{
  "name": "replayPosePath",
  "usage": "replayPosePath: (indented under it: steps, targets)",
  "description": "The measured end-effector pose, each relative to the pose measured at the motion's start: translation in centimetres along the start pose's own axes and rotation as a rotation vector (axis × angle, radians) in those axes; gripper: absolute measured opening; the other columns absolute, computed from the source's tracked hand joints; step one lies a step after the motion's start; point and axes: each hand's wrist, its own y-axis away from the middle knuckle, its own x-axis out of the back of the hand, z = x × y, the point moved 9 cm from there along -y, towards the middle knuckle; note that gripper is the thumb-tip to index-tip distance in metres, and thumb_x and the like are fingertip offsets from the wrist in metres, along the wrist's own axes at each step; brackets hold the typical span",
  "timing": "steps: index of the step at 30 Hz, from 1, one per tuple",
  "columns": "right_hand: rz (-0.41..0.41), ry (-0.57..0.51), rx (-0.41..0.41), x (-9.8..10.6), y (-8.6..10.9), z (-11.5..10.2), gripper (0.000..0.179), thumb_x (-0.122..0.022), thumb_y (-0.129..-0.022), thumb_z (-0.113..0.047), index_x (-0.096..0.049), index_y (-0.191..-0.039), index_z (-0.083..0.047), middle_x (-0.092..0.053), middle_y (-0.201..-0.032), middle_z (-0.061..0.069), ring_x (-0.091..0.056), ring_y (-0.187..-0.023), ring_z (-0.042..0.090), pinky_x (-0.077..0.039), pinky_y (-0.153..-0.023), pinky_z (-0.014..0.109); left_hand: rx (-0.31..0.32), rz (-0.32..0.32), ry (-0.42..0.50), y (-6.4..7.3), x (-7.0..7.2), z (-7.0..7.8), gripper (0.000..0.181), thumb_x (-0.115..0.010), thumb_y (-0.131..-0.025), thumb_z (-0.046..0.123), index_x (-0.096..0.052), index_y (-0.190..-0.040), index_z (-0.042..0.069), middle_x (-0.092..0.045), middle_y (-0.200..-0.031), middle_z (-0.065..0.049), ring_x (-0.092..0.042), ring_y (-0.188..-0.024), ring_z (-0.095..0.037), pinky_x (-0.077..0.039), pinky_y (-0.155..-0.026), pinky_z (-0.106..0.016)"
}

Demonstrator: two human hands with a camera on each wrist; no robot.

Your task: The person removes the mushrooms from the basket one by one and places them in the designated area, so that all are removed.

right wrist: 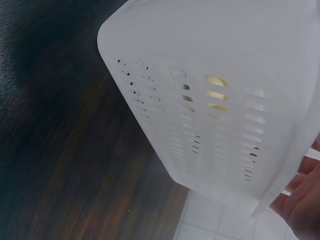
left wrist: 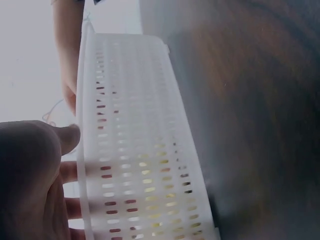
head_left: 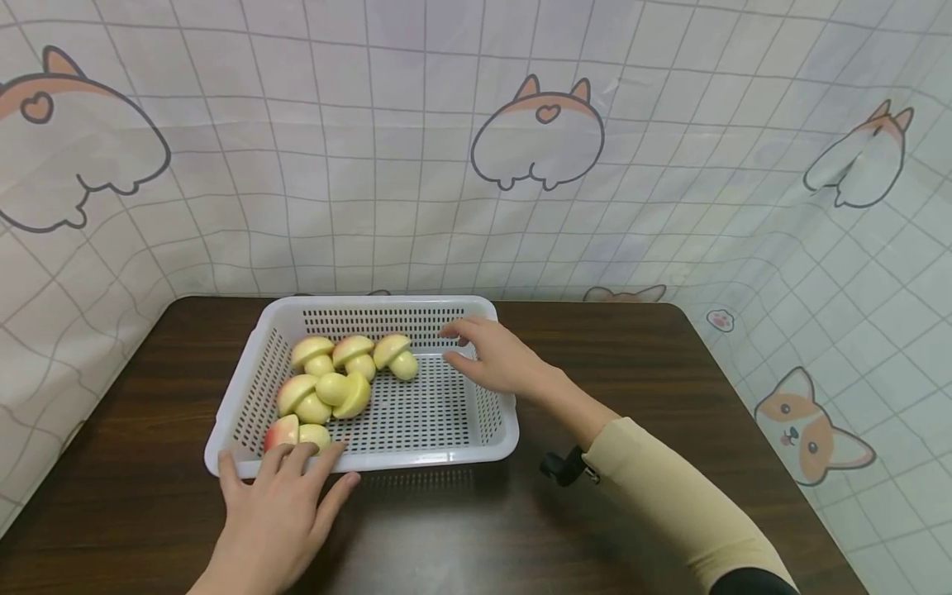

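Observation:
A white perforated plastic basket (head_left: 446,457) stands on the dark table. Several mushroom-shaped pieces (head_left: 357,354), pale yellow with a reddish blush on some caps, lie in its left part. My left hand (head_left: 278,504) rests at the basket's front left rim, fingers spread over the edge beside the nearest piece (head_left: 283,432). In the left wrist view its thumb (left wrist: 69,137) lies by the rim. My right hand (head_left: 498,355) hovers over the basket's right end, its fingers loosely bent and nothing between them. The right wrist view shows the basket's outer wall (right wrist: 200,40) close up.
Brown wood-grain table (head_left: 595,347) surrounds the basket. A white gridded cloth (head_left: 402,165) with cartoon corgis hangs behind and at the sides. A black strap piece (head_left: 563,467) hangs by the right sleeve (head_left: 677,496).

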Motion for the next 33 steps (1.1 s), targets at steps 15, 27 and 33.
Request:
replayPosePath:
  steps: [15, 27, 33]
  targets:
    - [-0.091, -0.092, 0.043, -2.7, -1.8, 0.4, 0.036, -0.065, -0.102, -0.017, -0.059, -0.134, -0.003, -0.063, -0.133, 0.010, -0.063, -0.114, 0.027, -0.052, -0.090, 0.037, 0.007, 0.123, 0.032, -0.4, -0.5, -0.1, 0.046, -0.060, -0.098, 0.057, -0.065, -0.109, 0.013, -0.061, -0.102, -0.011, -0.056, -0.103, -0.040, 0.007, -0.096, -0.088]
    - [-0.146, -0.090, 0.038, -4.0, -3.3, -0.1, 0.041, -0.065, -0.101, -0.019, -0.057, -0.138, -0.003, -0.060, -0.138, 0.012, -0.059, -0.124, 0.032, -0.048, -0.099, 0.040, 0.018, 0.142, 0.046, -0.6, -0.4, -1.0, 0.050, -0.060, -0.096, 0.060, -0.065, -0.108, 0.012, -0.061, -0.099, -0.011, -0.054, -0.108, -0.041, 0.005, -0.097, -0.088]
    - [-0.205, -0.074, 0.033, -5.2, -4.3, 0.2, 0.048, -0.067, -0.100, -0.021, -0.054, -0.143, -0.004, -0.055, -0.145, 0.010, -0.050, -0.136, 0.029, -0.039, -0.111, 0.041, 0.031, 0.160, 0.054, -0.6, -0.3, -1.1, 0.050, -0.062, -0.095, 0.062, -0.065, -0.103, 0.012, -0.060, -0.097, -0.011, -0.054, -0.110, -0.040, 0.004, -0.097, -0.088]
